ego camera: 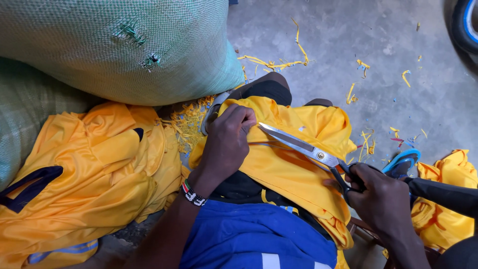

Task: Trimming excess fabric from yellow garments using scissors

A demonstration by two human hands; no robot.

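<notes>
Mid-cut: the left hand (226, 142) pinches the shiny yellow fabric garment (294, 167) taut while the right hand (381, 199) grips black-handled steel scissors (306, 147), blades parted; next calls, I judge, for closing them along the seam

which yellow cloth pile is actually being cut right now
The yellow cloth on the lap: the left hand pins it and the scissors in the right hand rest on it. The left pile and right pile lie untouched.

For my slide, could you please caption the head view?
Right hand cuts yellow fabric with scissors, left hand holding it.
</notes>
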